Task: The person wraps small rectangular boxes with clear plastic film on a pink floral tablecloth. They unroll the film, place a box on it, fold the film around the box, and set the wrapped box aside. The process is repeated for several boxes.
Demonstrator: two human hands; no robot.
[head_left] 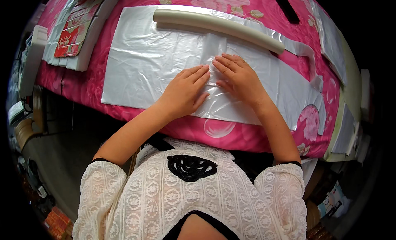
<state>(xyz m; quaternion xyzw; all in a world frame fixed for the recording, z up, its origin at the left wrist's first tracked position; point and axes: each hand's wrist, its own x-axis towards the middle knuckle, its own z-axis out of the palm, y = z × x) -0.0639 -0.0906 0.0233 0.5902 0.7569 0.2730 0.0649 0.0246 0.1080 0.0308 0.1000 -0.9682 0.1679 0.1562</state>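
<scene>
A large sheet of clear plastic film [144,67] lies flat on a table covered with a pink flowered cloth [82,87]. My left hand [185,91] and my right hand [239,77] rest side by side, palms down, on the middle of the film. Their fingertips press on a small folded strip of the film [214,48]. Neither hand grips anything. A long pale tube [218,27] lies across the far edge of the sheet, beyond my fingers.
A stack of white flat packages with a red printed one on top [72,34] sits at the table's far left. More clear sheets [330,38] lie at the right edge. A dark flat bar [286,9] lies at the far right. Clutter stands on the floor left [29,128].
</scene>
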